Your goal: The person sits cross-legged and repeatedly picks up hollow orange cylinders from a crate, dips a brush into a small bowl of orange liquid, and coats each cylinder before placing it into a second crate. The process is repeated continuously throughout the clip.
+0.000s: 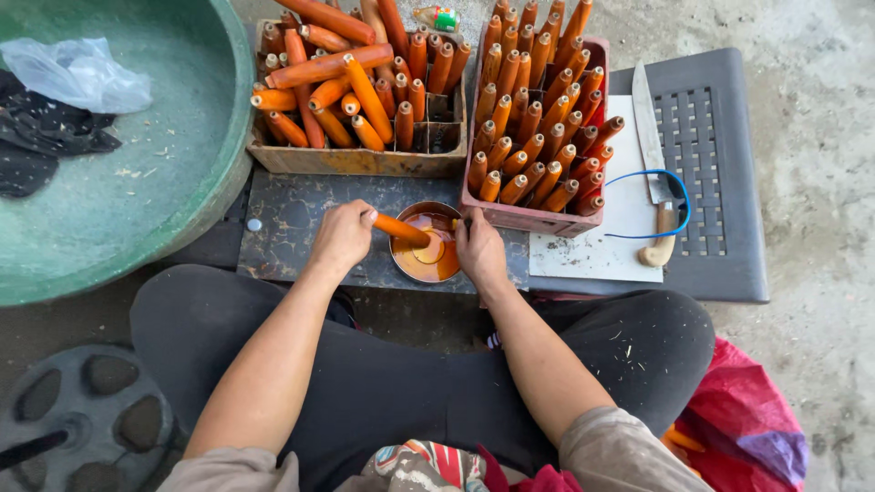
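My left hand [342,237] grips an orange cylindrical stick [401,230] and holds its far end over a small round tin [427,244] of orange liquid. My right hand [478,251] rests on the tin's right rim, pinching a small brush-like tool whose tip reaches into the tin; the tool itself is mostly hidden. Behind the tin stand two crates. The brown wooden crate [355,159] holds several orange sticks, some lying crosswise. The pink crate [533,217] is packed with upright orange sticks.
A large green basin [173,173] at left holds a plastic bag and black cloth. A knife [652,146] with a blue cord lies on a white sheet on a grey plastic stool [720,264]. A red bag [747,419] sits at lower right.
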